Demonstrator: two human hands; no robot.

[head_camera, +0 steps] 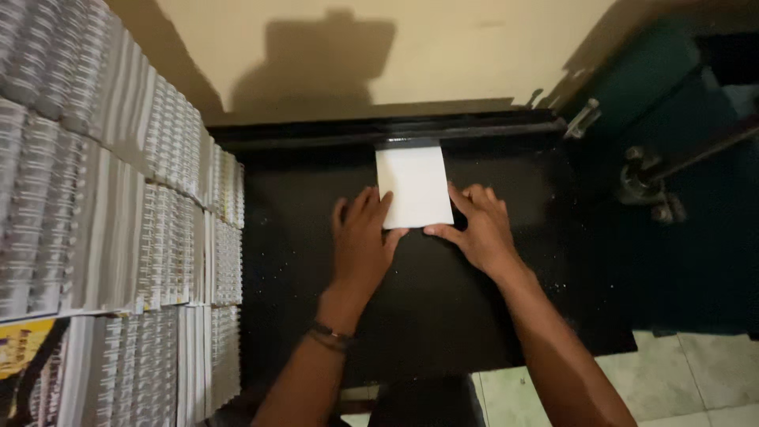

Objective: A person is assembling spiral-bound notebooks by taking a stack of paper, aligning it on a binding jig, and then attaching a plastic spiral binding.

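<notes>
Both hands lie flat, fingers spread, gripping nothing: left hand (362,237) and right hand (477,228) press the white paper stack's (413,186) lower corners. Stack sits on black table (316,261) against the back rail (379,130); printed stacks (118,221) left.

Two hands, left (360,241) and right (477,228), one white paper stack (413,187), one black table (443,316), many booklet stacks (111,213) too tightly packed to count, one wristband (330,335)

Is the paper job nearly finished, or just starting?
Hard to say. Many printed stacks already stand piled at the left. In hand: the left hand and right hand press a white paper block flat against the dark machine bed. How many remain isn't visible.
</notes>
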